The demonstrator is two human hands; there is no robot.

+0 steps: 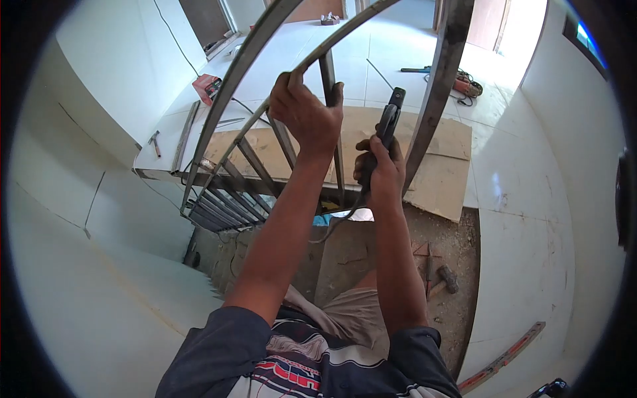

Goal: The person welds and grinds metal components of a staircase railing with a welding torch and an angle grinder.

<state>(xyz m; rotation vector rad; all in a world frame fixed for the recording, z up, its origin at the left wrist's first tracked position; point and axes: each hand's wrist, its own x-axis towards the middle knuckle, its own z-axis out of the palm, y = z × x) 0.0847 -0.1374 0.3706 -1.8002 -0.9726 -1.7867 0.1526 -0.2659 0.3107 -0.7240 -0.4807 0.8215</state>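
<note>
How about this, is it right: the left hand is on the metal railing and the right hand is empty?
Not quite: the head view shows the right hand holding a dark tool with a cable. The left hand is on the metal railing, as you say.

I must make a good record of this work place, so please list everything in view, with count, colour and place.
railing: one, grey metal, in front of the person
black hand tool: one, in the right hand
cardboard: count unclear, brown, on the floor
red box: one, far left
small hammer: one, left floor
power tool: one, orange-red, far right
large hammer: one, grey head, lower right
level: one, red and grey, bottom right
tiled floor: one, white, around
walls: several, pale, both sides
left hand: one, brownish, on the railing
right hand: one, brownish, centre
</note>
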